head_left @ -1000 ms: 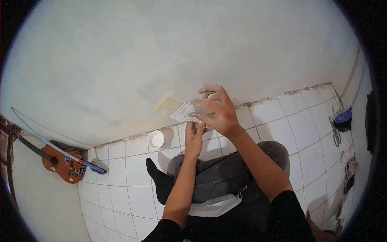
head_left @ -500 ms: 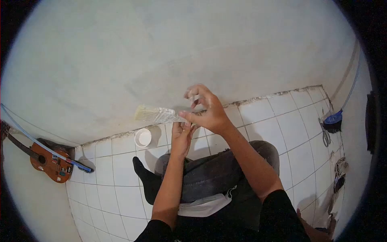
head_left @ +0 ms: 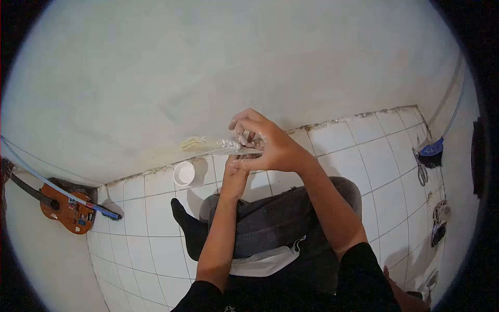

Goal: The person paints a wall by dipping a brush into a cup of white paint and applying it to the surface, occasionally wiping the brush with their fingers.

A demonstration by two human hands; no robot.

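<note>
A wide paintbrush (head_left: 205,145) with pale bristles points left, in front of the wall. A shiny, whitish wrap or coating covers its middle. My left hand (head_left: 236,176) is closed around the brush's handle end from below. Over the same end, my right hand (head_left: 275,144) has curled fingers that touch the brush, with its thumb close to my left hand. Whitish smears show on my right fingers. Both hands partly hide the handle. Below the bristles, a white cup (head_left: 184,173) stands on the tiles.
A white face mask (head_left: 267,262) lies on my lap. Left are a guitar (head_left: 70,210) and a blue broom (head_left: 106,212). On the right are another blue broom (head_left: 431,151) and scissors (head_left: 421,173). The wall (head_left: 312,62) rises ahead of the white tiled floor (head_left: 135,216).
My right hand has lowered and its fingers have come down onto the brush, where before they were raised and blurred. The brush has shifted slightly right and turned a little.
</note>
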